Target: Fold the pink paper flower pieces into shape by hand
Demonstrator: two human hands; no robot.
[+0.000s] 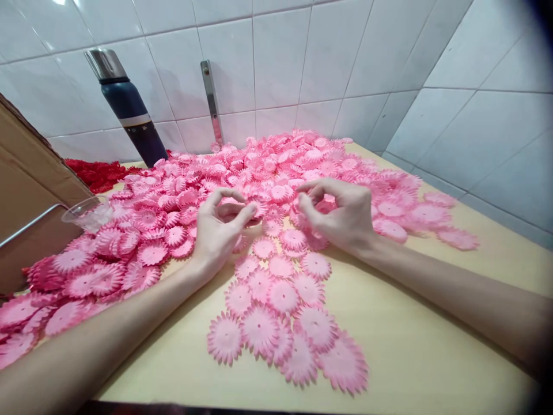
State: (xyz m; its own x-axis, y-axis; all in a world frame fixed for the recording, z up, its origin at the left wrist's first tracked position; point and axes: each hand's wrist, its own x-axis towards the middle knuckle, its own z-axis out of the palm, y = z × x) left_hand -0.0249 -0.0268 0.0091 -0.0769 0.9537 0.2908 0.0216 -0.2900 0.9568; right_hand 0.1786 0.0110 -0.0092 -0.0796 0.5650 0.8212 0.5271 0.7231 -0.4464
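Note:
A wide heap of pink flower-shaped petal pieces [276, 173] covers the pale wooden table [410, 346]. My left hand [218, 227] rests on the heap's near side with its fingers curled, thumb and forefinger close together; whether anything is in the pinch I cannot make out. To its right, my right hand [341, 213] hovers over the pile, fingers bent inward and thumb near the fingertips, seemingly around a pink piece. A loose trail of pink pieces [280, 323] spreads toward me between both forearms.
A dark blue bottle [129, 109] with a metal cap leans at the back left by the tiled wall. Red petal pieces [97, 173] lie near it. A clear plastic cup [88, 212] and a cardboard box [26, 190] stand at the left. A metal strip [211, 101] hangs on the wall.

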